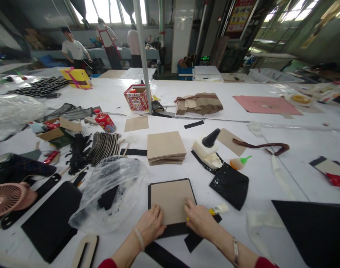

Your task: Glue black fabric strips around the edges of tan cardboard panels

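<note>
One beige board lies flat on a black sheet at the near side of the desk. Clock positions are read from this board, 12 o'clock pointing away from the wearer. The black sheet shows as a narrow border on the far and side edges and as a wider band at 6 o'clock.

Left hand: positioned at 7 o'clock, fingers bent and close together, tips on the board's edge. Whether it pinches or only presses cannot be told.

Right hand: positioned at 4 o'clock, fingers curled round a brush with a yellow handle, fingertips touching the board near its right edge. The bristles point toward 3 o'clock.

Surrounding items:
- 12 o'clock: a stack of beige boards.
- 1 o'clock: a white container with a black conical top.
- 2 o'clock: a black piece flecked with white.
- 9 o'clock: a clear plastic bag, near the left hand.
- 11 o'clock: a red bottle, tilted.
</note>
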{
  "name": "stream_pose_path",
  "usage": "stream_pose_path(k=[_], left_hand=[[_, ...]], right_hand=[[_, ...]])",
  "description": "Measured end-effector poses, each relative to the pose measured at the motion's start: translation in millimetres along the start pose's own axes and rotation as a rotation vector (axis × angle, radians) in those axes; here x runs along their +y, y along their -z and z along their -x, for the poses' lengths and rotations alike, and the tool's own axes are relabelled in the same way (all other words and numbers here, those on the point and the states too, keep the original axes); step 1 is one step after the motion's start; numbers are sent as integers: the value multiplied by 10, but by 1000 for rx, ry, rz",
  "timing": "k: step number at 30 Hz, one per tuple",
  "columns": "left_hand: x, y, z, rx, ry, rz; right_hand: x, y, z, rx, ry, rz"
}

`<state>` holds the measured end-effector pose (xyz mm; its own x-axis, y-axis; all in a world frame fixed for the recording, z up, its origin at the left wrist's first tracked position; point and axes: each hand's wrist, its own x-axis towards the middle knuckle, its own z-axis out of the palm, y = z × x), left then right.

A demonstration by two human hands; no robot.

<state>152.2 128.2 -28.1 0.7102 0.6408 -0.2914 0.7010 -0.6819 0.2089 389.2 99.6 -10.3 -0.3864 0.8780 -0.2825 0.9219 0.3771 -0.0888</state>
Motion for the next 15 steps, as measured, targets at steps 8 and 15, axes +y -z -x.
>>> stream_pose_path(k=[8, 15], left_hand=[[23, 28, -38, 10, -192, -84], [-69, 310, 230, 355, -91, 131]], right_hand=[[-45, -77, 32, 5, 137, 128], [-56, -129, 169, 178, 273, 392]])
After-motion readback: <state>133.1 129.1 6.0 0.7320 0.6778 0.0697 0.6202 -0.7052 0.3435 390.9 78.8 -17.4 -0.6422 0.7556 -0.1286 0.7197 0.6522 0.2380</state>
